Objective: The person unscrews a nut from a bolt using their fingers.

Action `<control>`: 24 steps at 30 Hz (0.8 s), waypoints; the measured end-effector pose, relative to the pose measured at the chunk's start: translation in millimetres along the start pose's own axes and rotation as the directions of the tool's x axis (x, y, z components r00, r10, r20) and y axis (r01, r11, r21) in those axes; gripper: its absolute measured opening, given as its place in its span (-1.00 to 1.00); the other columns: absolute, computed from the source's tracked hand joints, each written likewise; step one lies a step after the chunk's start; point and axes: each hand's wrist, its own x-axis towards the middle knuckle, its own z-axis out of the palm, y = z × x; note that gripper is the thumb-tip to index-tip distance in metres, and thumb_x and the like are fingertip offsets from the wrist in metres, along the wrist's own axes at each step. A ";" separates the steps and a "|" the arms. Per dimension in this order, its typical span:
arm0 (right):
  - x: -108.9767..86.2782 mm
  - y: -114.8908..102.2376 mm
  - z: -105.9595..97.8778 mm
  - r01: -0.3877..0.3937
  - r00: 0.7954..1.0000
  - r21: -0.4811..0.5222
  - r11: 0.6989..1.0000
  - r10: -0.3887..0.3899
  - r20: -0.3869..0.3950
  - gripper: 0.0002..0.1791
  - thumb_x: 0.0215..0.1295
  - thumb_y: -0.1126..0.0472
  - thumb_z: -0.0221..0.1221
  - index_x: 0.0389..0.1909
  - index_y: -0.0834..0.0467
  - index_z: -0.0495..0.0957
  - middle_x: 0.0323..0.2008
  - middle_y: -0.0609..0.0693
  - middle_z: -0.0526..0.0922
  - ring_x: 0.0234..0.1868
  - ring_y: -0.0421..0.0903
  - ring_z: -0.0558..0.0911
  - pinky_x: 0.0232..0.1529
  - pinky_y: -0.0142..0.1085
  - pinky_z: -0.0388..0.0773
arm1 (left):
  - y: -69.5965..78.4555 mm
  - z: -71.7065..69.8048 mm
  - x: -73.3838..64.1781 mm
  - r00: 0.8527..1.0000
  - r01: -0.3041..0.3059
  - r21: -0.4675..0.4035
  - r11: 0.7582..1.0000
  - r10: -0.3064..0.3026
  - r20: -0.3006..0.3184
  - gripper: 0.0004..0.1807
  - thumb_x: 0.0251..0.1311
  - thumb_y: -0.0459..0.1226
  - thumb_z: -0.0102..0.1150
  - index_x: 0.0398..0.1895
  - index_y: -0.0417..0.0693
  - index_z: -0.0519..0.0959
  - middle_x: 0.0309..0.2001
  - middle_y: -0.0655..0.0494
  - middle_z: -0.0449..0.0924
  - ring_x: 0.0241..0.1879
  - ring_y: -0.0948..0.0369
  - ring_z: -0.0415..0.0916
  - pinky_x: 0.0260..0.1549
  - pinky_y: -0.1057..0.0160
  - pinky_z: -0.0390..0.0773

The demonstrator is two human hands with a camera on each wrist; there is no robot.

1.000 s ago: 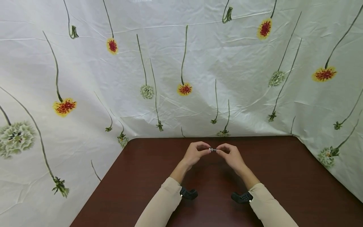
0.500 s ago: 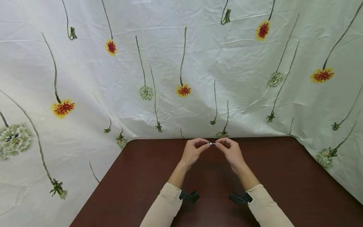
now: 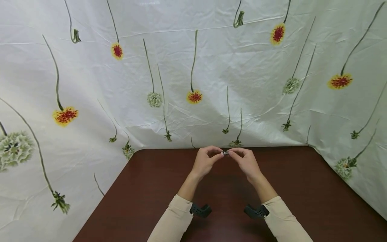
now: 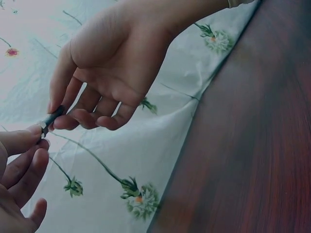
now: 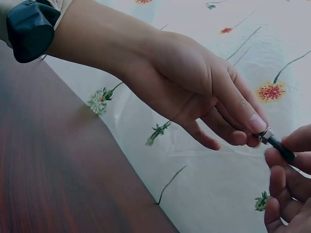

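A small bolt (image 3: 225, 153) with a dark threaded shank and a silver hex nut (image 5: 265, 135) is held between both hands above the table's far part. My left hand (image 3: 203, 163) pinches the silver end between thumb and index finger. From the other side, my right hand (image 3: 249, 164) pinches the dark shank (image 5: 279, 144) with thumb and fingertips. In the left wrist view the right hand (image 4: 116, 58) hangs with its other fingers loosely bent. Fingertips cover both ends of the bolt, so how far the nut sits along the thread is hard to tell.
Beneath the hands lies a dark reddish-brown table (image 3: 151, 188). A white cloth (image 3: 181, 67) printed with flowers hangs behind it and along its sides. Black straps (image 3: 201, 210) sit on both wrists over beige sleeves.
Both hands have moved slightly upward and away from the body with the bolt between them. The fingertips have come closer together, and less of the shank shows.
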 end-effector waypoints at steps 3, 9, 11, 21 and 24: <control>0.8 -0.9 1.3 0.004 0.999 -0.016 1.000 -0.003 0.042 -0.68 0.52 0.18 0.23 -0.02 0.40 0.70 -0.16 0.18 0.75 -0.04 0.19 0.64 -0.02 -0.16 0.56 | 15.1 -2.3 -3.3 1.000 -0.013 0.022 1.000 0.013 0.027 -0.86 0.28 -0.51 0.34 -0.14 -0.45 0.71 -0.19 -0.25 0.73 -0.18 -0.07 0.67 -0.13 0.07 0.61; 1.5 0.2 3.6 0.060 0.996 -0.070 0.996 -0.056 0.064 -0.76 0.50 0.20 0.26 -0.08 0.34 0.70 -0.21 0.20 0.75 -0.07 0.28 0.66 -0.08 -0.15 0.60 | 30.4 -5.4 -7.2 0.997 -0.055 0.058 0.997 0.052 0.054 -0.86 0.30 -0.49 0.33 -0.14 -0.45 0.71 -0.20 -0.24 0.74 -0.18 -0.11 0.67 -0.14 -0.01 0.62; 1.1 -0.6 4.4 0.081 0.995 -0.097 0.992 -0.076 0.061 -0.79 0.47 0.21 0.29 -0.09 0.30 0.71 -0.17 0.18 0.74 -0.04 0.25 0.65 -0.07 -0.14 0.57 | 29.9 -6.1 -7.2 0.996 -0.071 0.079 0.994 0.067 0.053 -0.86 0.30 -0.48 0.33 -0.14 -0.43 0.72 -0.19 -0.22 0.74 -0.16 -0.09 0.67 -0.14 0.04 0.62; -1.3 0.1 5.2 0.137 0.990 -0.184 0.973 -0.129 0.053 -0.76 0.40 0.23 0.35 0.00 0.25 0.68 -0.07 0.16 0.72 -0.01 0.11 0.63 -0.07 -0.07 0.52 | 27.1 -8.2 -7.3 0.996 -0.077 0.088 0.993 0.073 0.049 -0.84 0.29 -0.47 0.35 -0.12 -0.43 0.72 -0.15 -0.20 0.75 -0.09 -0.09 0.68 -0.08 0.04 0.62; -1.3 -0.8 6.7 0.119 0.993 -0.183 0.976 -0.114 0.038 -0.76 0.46 0.18 0.30 -0.03 0.27 0.70 -0.14 0.22 0.73 -0.08 0.15 0.67 -0.12 -0.12 0.54 | 27.7 -8.3 -6.9 0.996 -0.083 0.089 0.993 0.079 0.048 -0.82 0.29 -0.47 0.36 -0.12 -0.45 0.72 -0.15 -0.20 0.75 -0.09 -0.09 0.68 -0.07 0.02 0.62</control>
